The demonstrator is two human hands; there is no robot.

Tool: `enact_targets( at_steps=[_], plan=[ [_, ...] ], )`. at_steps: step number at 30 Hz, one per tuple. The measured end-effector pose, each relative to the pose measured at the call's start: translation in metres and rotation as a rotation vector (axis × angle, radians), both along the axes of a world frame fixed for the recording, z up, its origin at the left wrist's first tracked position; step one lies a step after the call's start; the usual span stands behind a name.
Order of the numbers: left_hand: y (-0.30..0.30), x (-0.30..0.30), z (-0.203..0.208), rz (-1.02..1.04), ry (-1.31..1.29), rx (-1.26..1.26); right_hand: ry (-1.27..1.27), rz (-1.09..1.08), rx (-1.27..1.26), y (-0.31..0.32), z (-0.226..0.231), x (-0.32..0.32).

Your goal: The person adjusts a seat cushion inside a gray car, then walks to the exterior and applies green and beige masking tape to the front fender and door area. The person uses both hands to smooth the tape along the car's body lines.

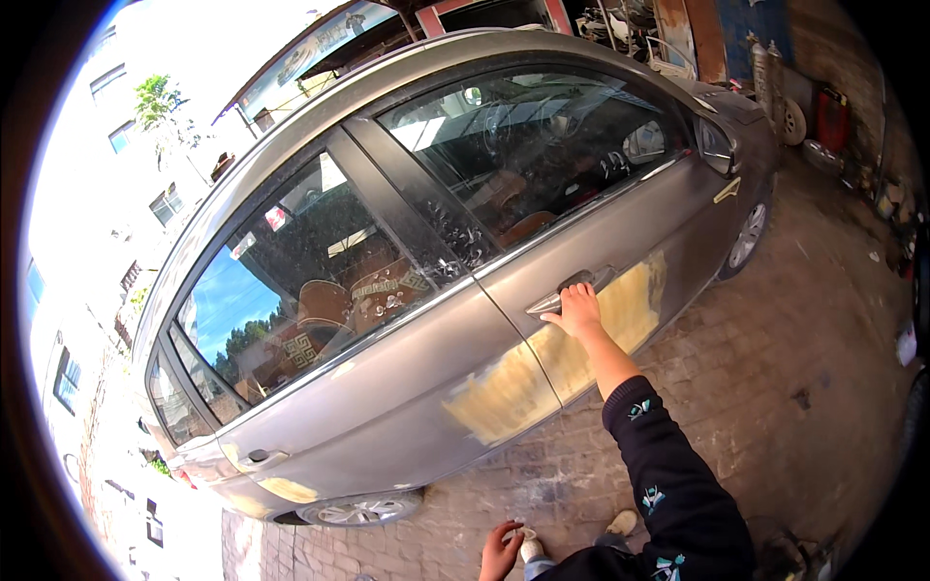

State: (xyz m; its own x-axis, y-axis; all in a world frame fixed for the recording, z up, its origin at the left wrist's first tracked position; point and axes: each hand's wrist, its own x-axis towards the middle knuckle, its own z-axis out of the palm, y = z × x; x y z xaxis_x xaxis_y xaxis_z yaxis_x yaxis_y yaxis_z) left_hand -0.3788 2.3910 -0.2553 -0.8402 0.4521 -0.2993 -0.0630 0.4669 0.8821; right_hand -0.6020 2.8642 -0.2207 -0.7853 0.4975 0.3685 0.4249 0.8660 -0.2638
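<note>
My right hand [581, 308] is closed round the door handle [545, 304] of a grey-brown car's front door [591, 257]. The arm in a black sleeve reaches up to it from the lower right. Just below the handle, a yellowish sanded filler patch [630, 310] covers part of the front door. A second such patch [499, 392] lies on the rear door [387, 416]. The front door sits flush with the rear one along the seam. My left hand [499, 552] hangs low near my shoes, fingers loosely bent and apart, with nothing seen in it.
The car's side mirror [715, 147] juts out at the upper right. Brick paving [697, 407] lies under and beside the car. Gas cylinders [765, 82] and a red object [831, 116] stand against the right wall. The rear wheel [363, 508] shows at the lower left.
</note>
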Motion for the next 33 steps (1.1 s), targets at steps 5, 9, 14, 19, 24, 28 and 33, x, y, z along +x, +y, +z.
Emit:
enact_targets(
  at_steps=[5, 9, 14, 19, 24, 28, 33],
  plan=[
    [0.032, 0.001, 0.021, -0.139, 0.279, 0.078, 0.02, -0.072, 0.08, 0.028, -0.01, 0.014],
    [0.024, 0.007, 0.023, -0.165, 0.25, 0.064, 0.098, 0.074, 0.091, 0.015, -0.002, 0.059],
    [0.049, -0.024, 0.021, -0.202, 0.245, 0.172, 0.151, 0.2, 0.058, 0.004, 0.003, 0.16],
    [0.135, -0.092, 0.081, -0.281, 0.406, 0.388, 0.054, 0.266, 0.024, 0.004, 0.021, 0.267],
    [0.252, -0.137, 0.166, -0.714, 0.45, 0.833, -0.183, -0.007, 0.041, -0.001, 0.041, 0.366],
    [0.316, -0.1, 0.149, -1.235, 0.236, 1.03, 0.381, -0.379, -0.548, -0.084, 0.032, 0.385],
    [0.359, -0.032, 0.121, -1.475, 0.134, 1.202, 1.116, -1.035, -0.256, -0.13, 0.01, 0.421]
  ],
)
